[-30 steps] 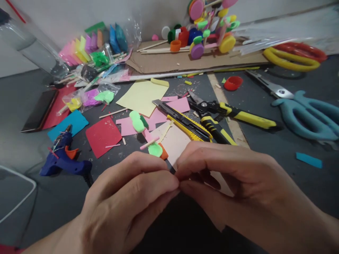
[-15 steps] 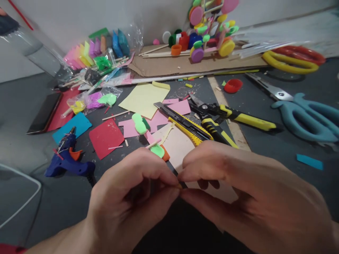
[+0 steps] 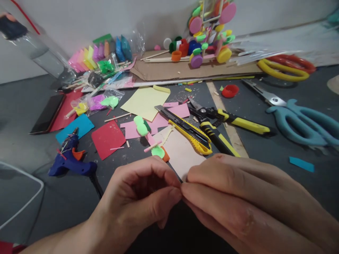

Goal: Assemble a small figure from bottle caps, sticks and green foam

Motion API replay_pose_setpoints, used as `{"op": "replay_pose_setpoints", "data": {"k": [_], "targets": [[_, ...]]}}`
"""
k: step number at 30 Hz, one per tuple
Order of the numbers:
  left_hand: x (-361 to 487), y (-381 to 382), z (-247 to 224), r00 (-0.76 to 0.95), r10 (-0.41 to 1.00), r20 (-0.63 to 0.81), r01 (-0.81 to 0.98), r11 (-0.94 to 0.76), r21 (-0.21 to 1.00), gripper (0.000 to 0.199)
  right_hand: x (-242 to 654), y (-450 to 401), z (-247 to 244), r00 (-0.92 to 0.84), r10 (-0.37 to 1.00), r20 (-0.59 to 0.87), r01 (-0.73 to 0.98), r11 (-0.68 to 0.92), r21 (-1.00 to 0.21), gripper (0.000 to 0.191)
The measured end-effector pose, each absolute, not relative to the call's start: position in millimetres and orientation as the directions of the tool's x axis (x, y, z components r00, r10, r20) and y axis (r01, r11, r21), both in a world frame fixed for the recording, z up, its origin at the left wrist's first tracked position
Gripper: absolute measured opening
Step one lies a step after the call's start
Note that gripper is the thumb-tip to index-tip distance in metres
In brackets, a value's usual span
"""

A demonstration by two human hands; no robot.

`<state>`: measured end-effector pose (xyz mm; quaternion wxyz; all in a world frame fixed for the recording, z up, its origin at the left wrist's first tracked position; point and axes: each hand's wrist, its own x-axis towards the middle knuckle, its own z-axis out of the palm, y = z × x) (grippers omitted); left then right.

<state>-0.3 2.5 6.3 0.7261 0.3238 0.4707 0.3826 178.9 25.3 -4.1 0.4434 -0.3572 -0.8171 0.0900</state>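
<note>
Just changed: right hand rolled over, backs of the fingers now towards the camera, fingers laid flat one against another. Left hand with index finger arched high and thumb brought up beneath, hollow palm in plain sight. Tips of both hands touching at the centre, above the bench.

Left thumb and index tip closed in a tight pinch; right fingertips pressed together against that same spot. Trace of orange at the pinch a moment earlier, now out of sight. Possibly something tiny between the tips; cannot tell what, or which hand with the firmer hold. Meaning, as judged: a shift of grip on fine work, not a release.

Nearest, just beyond the fingers: pale pink sheet, partly under the yellow cutter knife. Beside the sheet, small clay piece, green blobs at one end, orange bit at the other, pink stick across. Well to the left, blue glue gun, near the red paper. To the right, black-and-yellow pliers, then blue-handled scissors. All lying untouched.
</note>
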Motion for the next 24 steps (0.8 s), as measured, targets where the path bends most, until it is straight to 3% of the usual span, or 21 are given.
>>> {"op": "replay_pose_setpoints", "data": {"k": [3,5,6,7,9,14,20,24], "targets": [[0,3,8,0.265,0.853,-0.45,-0.241,0.51,0.826,0.029,178,28,-2,-0.359,0.648,0.672,0.517,0.737,-0.435,0.032],[1,4,9,0.251,0.863,-0.439,-0.219,0.492,0.843,0.029,181,34,1,-0.451,0.591,0.669,0.46,0.796,-0.393,0.03],[1,4,9,0.239,0.87,-0.431,-0.202,0.478,0.854,0.028,182,38,3,-0.566,0.576,0.59,0.417,0.817,-0.398,0.027],[2,5,9,0.225,0.879,-0.421,-0.183,0.463,0.867,0.027,184,42,4,-0.623,0.502,0.6,0.304,0.862,-0.406,0.027],[2,5,8,0.217,0.891,-0.399,-0.158,0.436,0.886,0.026,185,48,6,-0.661,0.536,0.525,0.258,0.82,-0.511,0.027],[-4,1,3,0.275,0.885,-0.377,-0.267,0.446,0.854,0.022,186,51,5,-0.607,0.602,0.519,0.252,0.765,-0.593,0.015],[-9,-2,0,0.313,0.887,-0.338,-0.325,0.435,0.84,0.015,183,50,5,-0.477,0.736,0.481,0.202,0.625,-0.754,0.019],[-7,-2,1,0.345,0.874,-0.343,-0.312,0.451,0.836,0.015,186,49,4,-0.503,0.717,0.482,0.182,0.633,-0.752,0.018]]}}
